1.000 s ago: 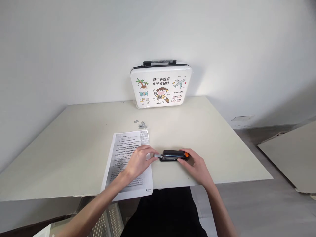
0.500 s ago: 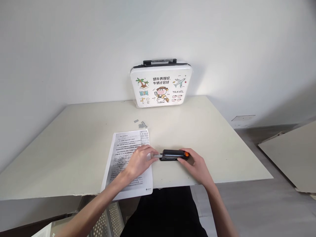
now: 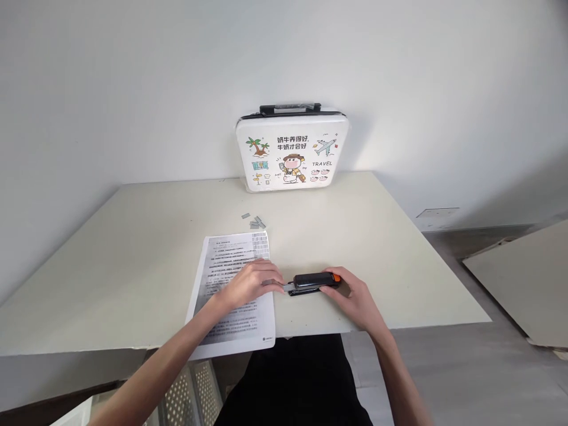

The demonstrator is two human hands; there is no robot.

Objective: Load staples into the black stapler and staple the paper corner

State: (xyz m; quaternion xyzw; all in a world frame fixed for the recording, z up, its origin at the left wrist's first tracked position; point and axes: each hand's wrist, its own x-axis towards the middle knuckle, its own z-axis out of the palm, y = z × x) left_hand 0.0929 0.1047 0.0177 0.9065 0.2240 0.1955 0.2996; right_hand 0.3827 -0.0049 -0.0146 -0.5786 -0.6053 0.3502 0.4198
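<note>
My right hand grips a black stapler by its orange-tipped right end, thumb at the near side. From the stapler's left end sticks out a thin grey metal piece, which looks like its staple tray. The fingers of my left hand are closed on that piece and hide its outer end. Below my left hand and forearm lies a printed sheet of paper, its lower edge past the table's front edge. Several grey strips of staples lie just beyond the sheet.
A white carry case with cartoon prints and a black handle leans against the wall at the table's back. The pale table ends close in front of my body. A wall socket plate is to the right.
My left fingers have rolled over and now cover more of the metal piece. The stapler has shifted slightly towards me and tilted a little. My right hand keeps its hold.
</note>
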